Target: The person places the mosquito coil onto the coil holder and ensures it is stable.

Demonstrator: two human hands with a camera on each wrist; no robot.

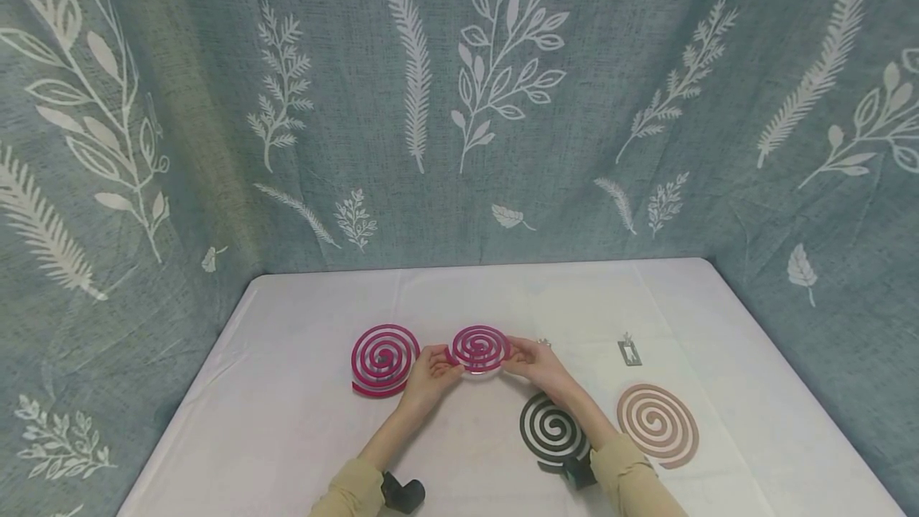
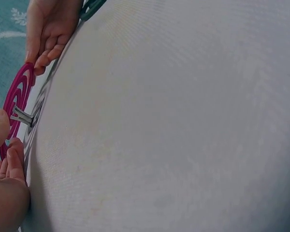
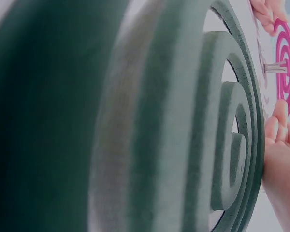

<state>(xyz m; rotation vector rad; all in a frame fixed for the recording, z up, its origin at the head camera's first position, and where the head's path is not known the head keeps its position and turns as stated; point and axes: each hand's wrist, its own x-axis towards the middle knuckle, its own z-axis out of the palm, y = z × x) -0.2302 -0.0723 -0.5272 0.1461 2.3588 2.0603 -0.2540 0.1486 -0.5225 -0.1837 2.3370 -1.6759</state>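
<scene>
Over the table [image 1: 280, 389], left hand [image 1: 427, 380] pinches a magenta spiral [image 1: 479, 347]; right hand [image 1: 540, 367], its opposite edge.

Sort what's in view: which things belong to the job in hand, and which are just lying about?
Likely in the job:
magenta coil, pinched by left hand and right hand
metal clip at its middle

Apparently lying about:
second magenta coil
dark green coil
tan coil
metal piece beyond it

Magenta coils [image 1: 479, 347], dark-green coil [image 1: 556, 426], tan coil [image 1: 655, 421], white-leafed blue-grey cloth [image 1: 441, 126]
</scene>
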